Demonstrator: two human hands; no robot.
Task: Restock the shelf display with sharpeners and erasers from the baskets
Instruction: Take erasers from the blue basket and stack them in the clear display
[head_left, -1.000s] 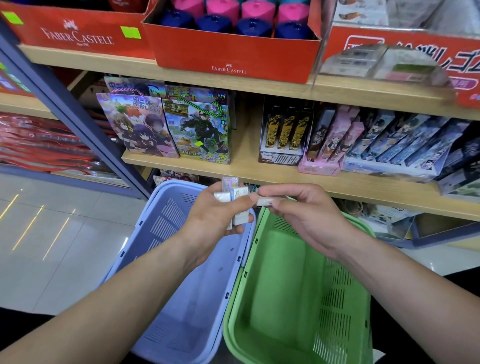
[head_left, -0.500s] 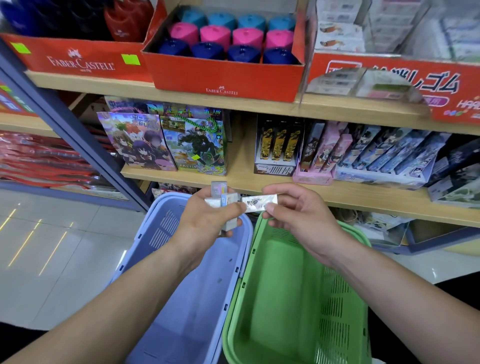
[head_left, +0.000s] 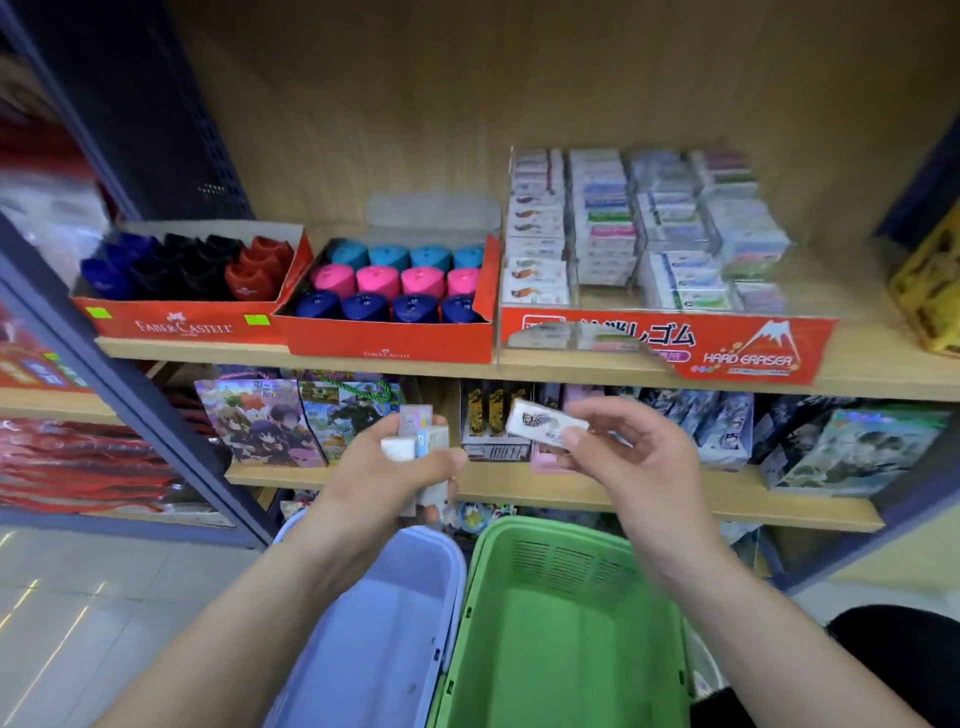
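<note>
Pinching one wrapped eraser (head_left: 543, 423) by its end, the right hand (head_left: 641, 460) hangs just right of the left hand (head_left: 387, 480), which clutches a small stack of erasers (head_left: 415, 441) above the blue basket (head_left: 384, 623); light, stiff and likely slick-wrapped, each seems best gripped across its long edges.

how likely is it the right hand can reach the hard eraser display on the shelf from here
Probably yes. The right hand, pinching one eraser, is below and in front of the hard eraser display, whose top is open; nothing lies between them.
</note>
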